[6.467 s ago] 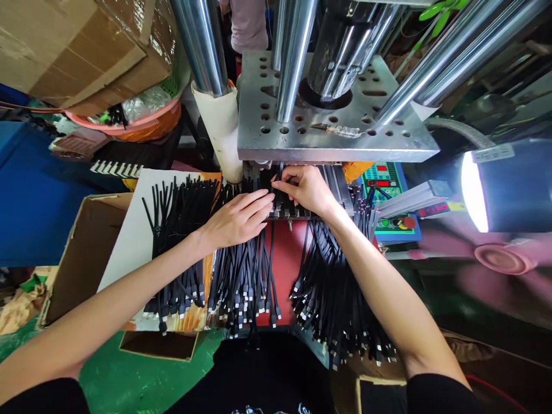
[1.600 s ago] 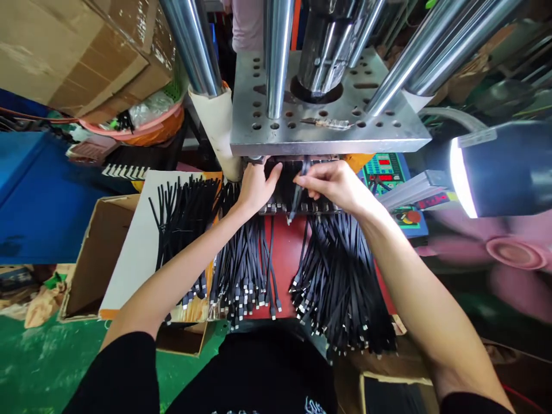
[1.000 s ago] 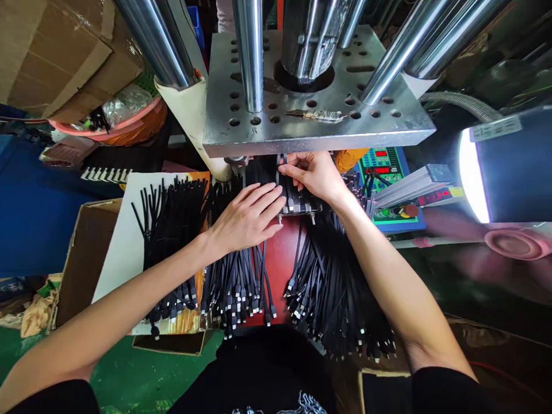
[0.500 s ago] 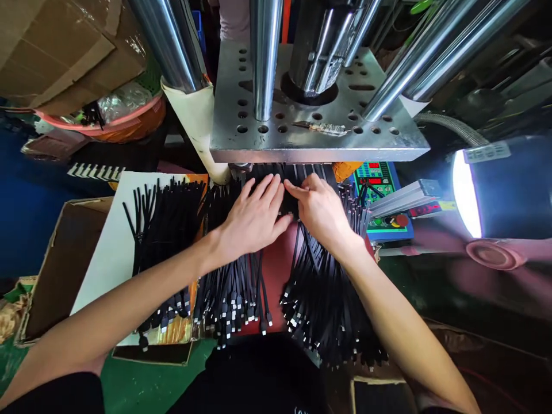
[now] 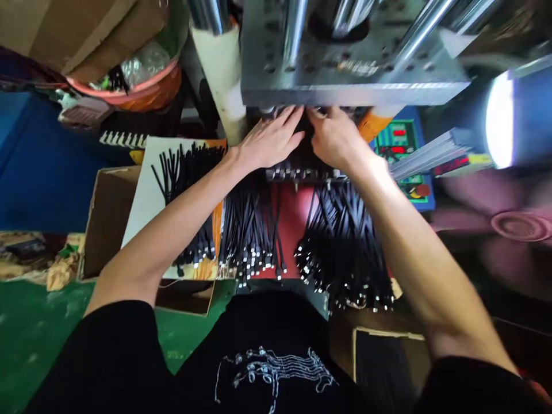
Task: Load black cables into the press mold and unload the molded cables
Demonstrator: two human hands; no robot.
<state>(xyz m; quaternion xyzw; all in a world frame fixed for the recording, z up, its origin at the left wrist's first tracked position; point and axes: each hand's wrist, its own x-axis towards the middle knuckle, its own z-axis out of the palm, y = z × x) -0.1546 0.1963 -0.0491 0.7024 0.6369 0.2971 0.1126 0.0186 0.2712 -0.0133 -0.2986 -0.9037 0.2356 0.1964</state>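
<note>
Both of my hands reach under the front edge of a thick metal press plate (image 5: 353,95). My left hand (image 5: 271,141) lies flat with fingers stretched forward, their tips at the plate's edge. Close beside it, my right hand (image 5: 336,141) has its fingers curled, the tips partly hidden under the plate; what they hold, if anything, cannot be made out. Below the hands is a dark fixture with a metal front strip (image 5: 302,174). Bundles of black cables with metal-tipped connectors hang toward me, a left bundle (image 5: 252,230) and a right bundle (image 5: 345,241).
More black cables lie on a white board (image 5: 144,195) at left, above a cardboard box (image 5: 107,224). A control panel (image 5: 407,138) with red digits stands at right, near a bright lamp (image 5: 500,121) and a spinning pink fan (image 5: 521,225). An orange-pink basin (image 5: 146,92) sits back left.
The view has tilted down and shifted left, so my shirt shows more. My hands have gone slightly farther under the plate. The fixture's metal front strip now shows.
</note>
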